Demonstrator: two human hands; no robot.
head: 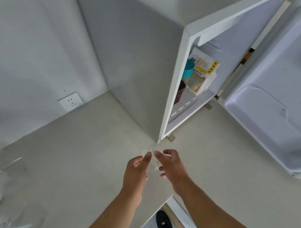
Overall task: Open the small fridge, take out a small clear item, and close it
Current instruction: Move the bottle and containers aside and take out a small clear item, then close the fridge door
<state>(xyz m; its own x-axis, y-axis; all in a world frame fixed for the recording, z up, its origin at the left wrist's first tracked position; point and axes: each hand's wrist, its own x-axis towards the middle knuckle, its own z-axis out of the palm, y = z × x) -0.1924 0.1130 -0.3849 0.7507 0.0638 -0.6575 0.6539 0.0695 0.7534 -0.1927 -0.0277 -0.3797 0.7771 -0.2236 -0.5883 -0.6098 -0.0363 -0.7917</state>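
Observation:
The small white fridge stands on the counter with its door swung wide open to the right. Inside I see a teal cup, a packaged sandwich and a dark container. A small clear cup sits low over the counter just in front of the fridge's near corner. My left hand and my right hand are on either side of it, index fingertips touching its rim. The cup is transparent and hard to make out.
The pale counter runs left to a wall with a white socket. Clear plastic wrapping lies at the left edge. The counter's front edge is close below my arms, with a black shoe on the floor.

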